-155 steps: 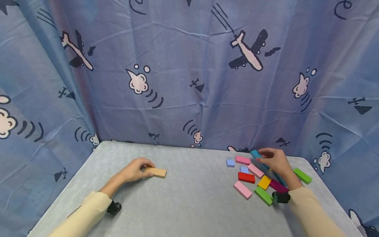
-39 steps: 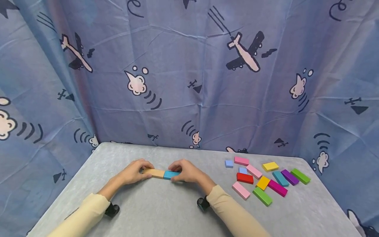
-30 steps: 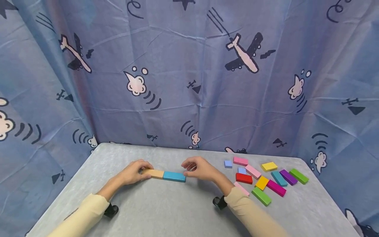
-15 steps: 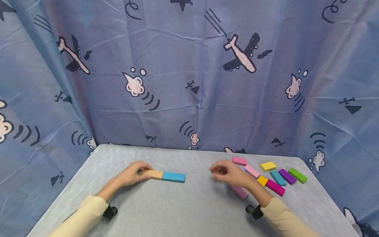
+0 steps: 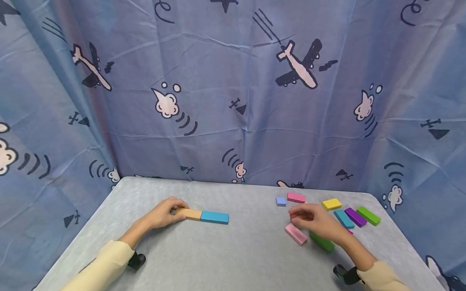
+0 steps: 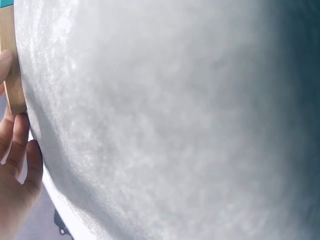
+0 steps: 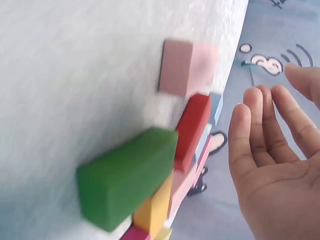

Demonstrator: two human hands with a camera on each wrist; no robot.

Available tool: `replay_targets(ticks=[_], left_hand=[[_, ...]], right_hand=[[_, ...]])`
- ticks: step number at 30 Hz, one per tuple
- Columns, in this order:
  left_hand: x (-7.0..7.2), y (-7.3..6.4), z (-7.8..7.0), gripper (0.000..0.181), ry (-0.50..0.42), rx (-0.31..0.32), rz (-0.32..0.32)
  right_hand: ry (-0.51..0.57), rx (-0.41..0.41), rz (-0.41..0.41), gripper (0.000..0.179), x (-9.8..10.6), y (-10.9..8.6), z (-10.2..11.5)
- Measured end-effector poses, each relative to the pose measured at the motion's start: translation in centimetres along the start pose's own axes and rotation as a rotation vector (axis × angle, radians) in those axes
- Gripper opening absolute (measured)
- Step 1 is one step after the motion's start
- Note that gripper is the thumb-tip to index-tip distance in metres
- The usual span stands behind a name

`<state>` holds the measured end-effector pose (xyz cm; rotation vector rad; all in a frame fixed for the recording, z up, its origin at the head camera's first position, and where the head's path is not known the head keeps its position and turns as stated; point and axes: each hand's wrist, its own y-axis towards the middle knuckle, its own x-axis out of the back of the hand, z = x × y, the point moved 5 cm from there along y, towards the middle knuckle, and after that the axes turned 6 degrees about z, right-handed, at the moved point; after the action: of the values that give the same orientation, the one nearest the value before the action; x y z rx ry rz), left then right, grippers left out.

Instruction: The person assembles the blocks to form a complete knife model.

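On the left of the table my left hand pinches the near end of a tan wooden block. A blue block lies end to end with it, touching its right end. My right hand hovers above the pile of coloured blocks with bent, loose fingers and nothing in them. In the right wrist view a red block lies near those fingers, apart from them; in the head view the hand mostly hides it. A pink block and a green block lie beside and below the right hand.
Around the pile lie a small light-blue block, a deeper pink one, a yellow one, a teal one, a purple one and another green one. A patterned blue curtain hangs behind the table.
My right hand brought the blue block from the pile to the tan block's end, let it go, and moved back right over the pile. My left hand stays on the tan block.
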<state>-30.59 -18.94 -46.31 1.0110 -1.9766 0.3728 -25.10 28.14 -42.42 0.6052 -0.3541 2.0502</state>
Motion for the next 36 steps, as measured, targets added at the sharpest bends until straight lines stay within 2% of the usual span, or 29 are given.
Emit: replay_targets(ticks=[6,11,24,36], left_hand=[[0.1,0.1,0.0,0.022,0.007,-0.003,-0.005],[0.1,0.1,0.0,0.023,0.005,-0.007,-0.005],[0.2,0.2,0.0,0.022,-0.010,0.003,-0.003],[0.1,0.0,-0.2,0.022,-0.026,0.000,-0.001]], right_hand=[[-0.030,-0.067,-0.052,0.033,1.3,-1.4,-0.9],[-0.062,-0.091,-0.057,0.035,1.3,-1.8,-1.2],[-0.031,-0.145,-0.071,0.051,-0.8,-1.8,-1.2],[-0.122,-0.212,-0.098,0.053,-2.2,-1.4,-1.6]])
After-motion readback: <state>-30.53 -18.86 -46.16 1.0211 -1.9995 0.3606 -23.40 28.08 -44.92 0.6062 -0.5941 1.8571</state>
